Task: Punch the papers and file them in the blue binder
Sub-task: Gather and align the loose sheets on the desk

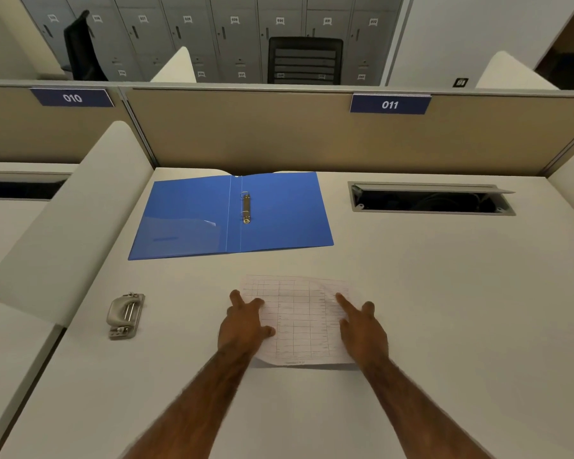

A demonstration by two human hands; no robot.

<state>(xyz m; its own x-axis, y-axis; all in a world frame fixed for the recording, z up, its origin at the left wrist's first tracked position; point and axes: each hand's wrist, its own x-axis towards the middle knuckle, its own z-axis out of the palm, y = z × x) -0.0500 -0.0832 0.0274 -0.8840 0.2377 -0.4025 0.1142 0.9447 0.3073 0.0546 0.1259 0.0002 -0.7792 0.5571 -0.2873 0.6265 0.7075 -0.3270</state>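
Left hand flat on the left edge of the papers, fingers straight and spread, gripping nothing. Right hand on the right edge of the same sheets, forefinger stretched forward and pressing down, other fingers loosely bent, nothing pinched. Papers printed with a table grid, lying near the front middle of the white desk. Farther off, well apart from the sheets, a blue binder spread open and flat, metal rings at its spine. Left of the hands, a grey hole punch alone on the desk. At the far right, an open cable hatch; behind it, a tan partition labelled 011.
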